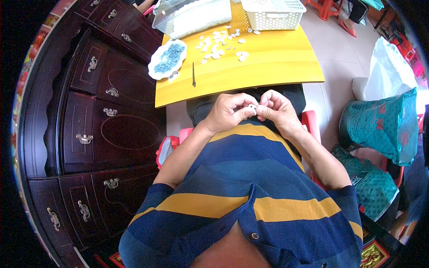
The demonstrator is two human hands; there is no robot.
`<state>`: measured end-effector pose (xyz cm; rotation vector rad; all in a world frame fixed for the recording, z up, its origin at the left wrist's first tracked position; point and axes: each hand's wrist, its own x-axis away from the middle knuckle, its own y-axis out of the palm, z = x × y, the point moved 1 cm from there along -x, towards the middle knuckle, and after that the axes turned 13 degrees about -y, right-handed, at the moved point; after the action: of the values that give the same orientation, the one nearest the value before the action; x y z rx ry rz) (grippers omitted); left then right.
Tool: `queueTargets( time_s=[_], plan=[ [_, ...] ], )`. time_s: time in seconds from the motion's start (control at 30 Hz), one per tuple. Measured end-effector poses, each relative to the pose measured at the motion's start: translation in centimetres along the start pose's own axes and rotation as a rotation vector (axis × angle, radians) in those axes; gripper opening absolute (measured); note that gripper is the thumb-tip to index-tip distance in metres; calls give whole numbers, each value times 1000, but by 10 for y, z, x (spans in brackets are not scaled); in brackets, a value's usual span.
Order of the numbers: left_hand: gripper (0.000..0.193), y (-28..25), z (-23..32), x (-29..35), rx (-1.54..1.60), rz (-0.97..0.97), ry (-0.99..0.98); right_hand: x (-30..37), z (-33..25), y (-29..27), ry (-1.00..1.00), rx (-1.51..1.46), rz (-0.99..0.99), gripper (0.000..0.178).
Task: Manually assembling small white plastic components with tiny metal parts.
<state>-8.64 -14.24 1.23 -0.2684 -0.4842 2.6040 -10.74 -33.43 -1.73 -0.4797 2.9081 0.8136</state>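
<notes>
My left hand (230, 109) and my right hand (280, 114) meet over my lap, just short of the table's near edge. Between their fingertips is a small white piece (252, 107) with a dark spot on it; its exact kind is too small to make out. Both hands pinch it, thumbs against forefingers. On the yellow table (268, 67) beyond, several small white round pieces (215, 47) lie scattered. A slim dark pointed tool (194, 75) rests left of them. Further left, a white scalloped plate (154, 70) holds a heap of tiny blue-grey bits (169, 58).
A clear plastic bin (167, 27) of white pieces and a white perforated basket (275, 20) stand at the far side. Dark wooden drawers (129, 127) line the left. Teal bags (380, 127) and a white bag (389, 71) are at the right. Another person's foot (348, 29) shows far right.
</notes>
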Motion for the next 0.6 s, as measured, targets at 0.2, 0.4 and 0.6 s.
queueTargets(
  time_s=[0.2,0.4,0.6],
  plan=[
    [15,-1,2,-2,4,-57,-59,-2,-1,-2,4,14,18,17],
    [30,-16,23,0,83,139,-80,-5,-19,-5,-59,81,197,22],
    [6,-46,138,38,478,13,122,-63,-96,-20,-319,567,108,28]
  ],
)
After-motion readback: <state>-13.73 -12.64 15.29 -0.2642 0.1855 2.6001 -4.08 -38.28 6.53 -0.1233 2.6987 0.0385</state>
